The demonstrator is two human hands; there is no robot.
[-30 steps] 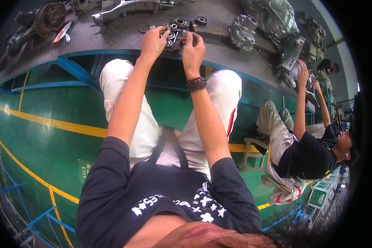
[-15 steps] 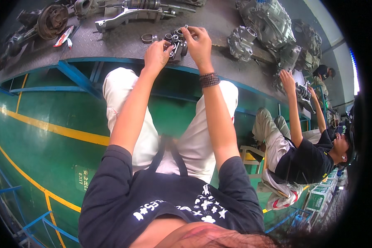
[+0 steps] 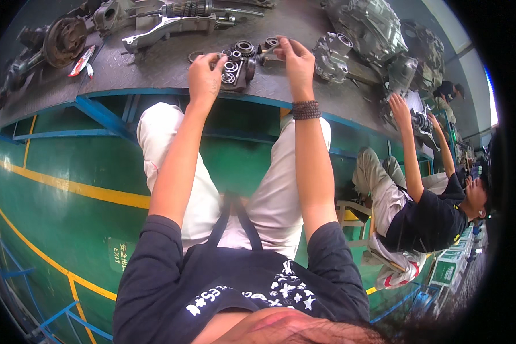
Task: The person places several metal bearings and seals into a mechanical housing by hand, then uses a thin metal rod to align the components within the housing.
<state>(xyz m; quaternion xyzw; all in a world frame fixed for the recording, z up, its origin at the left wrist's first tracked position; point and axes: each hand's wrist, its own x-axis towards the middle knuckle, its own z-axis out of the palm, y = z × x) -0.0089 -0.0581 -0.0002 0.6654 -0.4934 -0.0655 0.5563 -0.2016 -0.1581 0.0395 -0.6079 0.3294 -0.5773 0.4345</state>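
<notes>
Currently both my hands are over the bench point(image 3: 135, 74), on either side of a cluster of small metal parts. My left hand point(image 3: 203, 81) has its fingers and thumb bent toward each other at the cluster's left; I cannot tell whether they grip anything. My right hand point(image 3: 300, 64) is at the other side, fingers curled toward the thumb beside a stubby metal part point(image 3: 265, 55), and whether it grasps that part I cannot tell either.

Between my hands, pale rings point(image 3: 230, 66) lie at a dark block point(image 3: 236, 86) near the front edge; I cannot tell if the block is hollow. A dark collar point(image 3: 250, 69) stands on edge just right of them, and a toothed gear point(image 3: 244, 47) lies behind. Another ring point(image 3: 195, 56) is just left of my left fingers.

Farther back, an open case point(image 3: 172, 27) shows its pale rim; a gear shaft point(image 3: 188, 8) runs along it, inside or behind, I cannot say. A closed-looking housing point(image 3: 331, 57) sits to the right, with a larger casing point(image 3: 370, 26) beyond, its inside hidden from me. Well to the left lies a red and white packet point(image 3: 82, 61), contents hidden. Green and white boxes point(image 3: 442, 272) line the far right, too small to see into.
</notes>
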